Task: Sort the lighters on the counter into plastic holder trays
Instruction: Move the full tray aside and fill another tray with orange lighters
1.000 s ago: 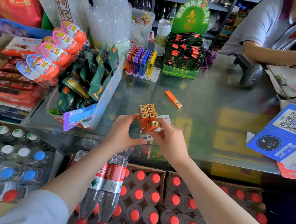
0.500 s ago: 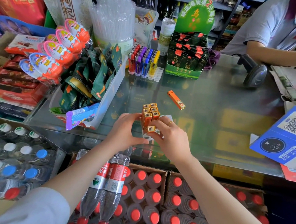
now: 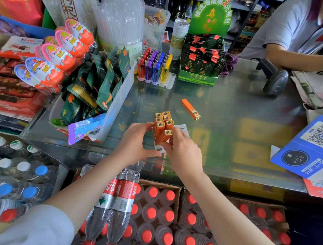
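Note:
Several orange lighters (image 3: 162,120) stand upright in a clear plastic holder tray (image 3: 182,128) near the glass counter's front edge. My left hand (image 3: 137,141) grips the tray and the lighter block from the left. My right hand (image 3: 181,151) holds one tilted orange lighter (image 3: 164,136) at the near row of the tray, its base low among the slots. One more orange lighter (image 3: 190,109) lies flat on the glass behind the tray. Farther back, a second tray (image 3: 169,81) holds red, purple, blue and yellow lighters (image 3: 153,65).
A clear bin of green snack packs (image 3: 119,94) stands to the left. A green display box (image 3: 198,77) sits at the back. A barcode scanner (image 3: 275,79) and another person's arm (image 3: 298,58) are at the right. A blue QR sign (image 3: 309,148) leans near the right edge.
The tilted lighter in my right hand has come more upright and lower into the tray. My left hand stays on the tray's left side.

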Available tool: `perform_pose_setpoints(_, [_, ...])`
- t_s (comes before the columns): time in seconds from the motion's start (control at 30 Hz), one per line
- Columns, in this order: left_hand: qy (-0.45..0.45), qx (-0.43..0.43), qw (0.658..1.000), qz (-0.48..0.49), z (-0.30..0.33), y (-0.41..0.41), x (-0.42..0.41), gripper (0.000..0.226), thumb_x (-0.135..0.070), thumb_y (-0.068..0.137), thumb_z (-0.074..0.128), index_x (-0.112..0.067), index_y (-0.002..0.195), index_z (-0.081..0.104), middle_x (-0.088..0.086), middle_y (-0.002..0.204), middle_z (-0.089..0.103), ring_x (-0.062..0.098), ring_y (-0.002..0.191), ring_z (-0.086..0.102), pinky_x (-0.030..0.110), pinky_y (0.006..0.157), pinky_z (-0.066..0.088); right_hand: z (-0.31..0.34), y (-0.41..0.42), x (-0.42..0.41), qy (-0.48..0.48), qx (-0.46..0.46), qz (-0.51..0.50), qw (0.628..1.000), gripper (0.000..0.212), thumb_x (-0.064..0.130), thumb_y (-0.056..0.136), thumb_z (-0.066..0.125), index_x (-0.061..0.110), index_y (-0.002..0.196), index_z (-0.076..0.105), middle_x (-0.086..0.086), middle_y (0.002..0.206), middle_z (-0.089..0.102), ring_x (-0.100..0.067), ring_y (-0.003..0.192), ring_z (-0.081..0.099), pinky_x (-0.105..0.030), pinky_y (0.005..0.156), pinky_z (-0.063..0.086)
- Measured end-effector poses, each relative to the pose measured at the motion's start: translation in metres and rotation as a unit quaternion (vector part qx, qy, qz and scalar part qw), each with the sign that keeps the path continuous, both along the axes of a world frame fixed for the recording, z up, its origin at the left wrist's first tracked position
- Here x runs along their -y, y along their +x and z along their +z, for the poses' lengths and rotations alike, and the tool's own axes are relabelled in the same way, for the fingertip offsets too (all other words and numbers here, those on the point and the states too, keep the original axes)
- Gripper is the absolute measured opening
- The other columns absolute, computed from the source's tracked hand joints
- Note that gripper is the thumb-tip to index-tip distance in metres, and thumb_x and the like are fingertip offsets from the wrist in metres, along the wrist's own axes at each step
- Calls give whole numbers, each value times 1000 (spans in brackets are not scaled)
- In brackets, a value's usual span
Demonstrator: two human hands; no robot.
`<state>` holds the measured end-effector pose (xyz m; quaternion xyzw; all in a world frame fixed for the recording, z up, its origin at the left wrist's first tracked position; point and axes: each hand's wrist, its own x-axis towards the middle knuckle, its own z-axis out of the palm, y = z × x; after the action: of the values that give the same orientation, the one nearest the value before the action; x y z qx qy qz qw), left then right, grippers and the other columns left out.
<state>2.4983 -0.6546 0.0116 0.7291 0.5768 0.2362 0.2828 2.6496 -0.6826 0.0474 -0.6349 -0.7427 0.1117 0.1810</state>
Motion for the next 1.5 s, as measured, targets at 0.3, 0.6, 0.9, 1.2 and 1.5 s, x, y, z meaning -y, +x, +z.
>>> perform_pose_setpoints(0.3, [-6, -10, 1000, -12, 3, 2, -3, 72, -42, 61, 78, -24, 123, 48, -7, 123, 54, 13, 117, 39, 28, 95, 29, 8, 6, -11, 77, -104, 25, 991, 41, 40, 81, 63, 9, 105, 49, 5, 75, 58, -26, 61, 61, -26, 49, 36])
perform_pose_setpoints(0.6, [-6, -28, 999, -17, 0, 4, -13, 78, -44, 60, 79, -24, 127, 45, -6, 128, 52, 15, 120, 40, 31, 97, 29, 9, 30, -41, 84, -164, -22, 983, 36, 46, 89, 41, 13, 103, 49, 4, 76, 55, -17, 62, 50, -27, 49, 33])
perform_pose_setpoints(0.9, [25, -27, 999, -9, -2, 3, -14, 77, -41, 64, 77, -22, 130, 42, -3, 129, 53, 17, 119, 43, 32, 96, 31, -18, 57, -117, -67, 93, -102, 988, 26, 25, 93, 47, 4, 105, 55, -14, 111, 47, -34, 94, 51, -34, 63, 37])
perform_pose_setpoints(1.2, [29, -18, 999, -11, -3, 1, -13, 78, -41, 63, 78, -22, 129, 43, -5, 127, 52, 14, 118, 42, 26, 95, 30, -14, 54, -91, 4, -251, -56, 966, 9, 13, 84, 59, 9, 92, 56, 1, 77, 58, -10, 63, 53, -16, 62, 43])
perform_pose_setpoints(1.5, [41, -18, 999, -12, -3, 2, -13, 77, -42, 61, 78, -19, 127, 45, -2, 125, 54, 16, 116, 45, 33, 97, 36, -9, 49, -32, -31, -402, 36, 914, 21, 1, 79, 66, 13, 95, 60, 18, 85, 68, 2, 78, 67, -13, 70, 50])
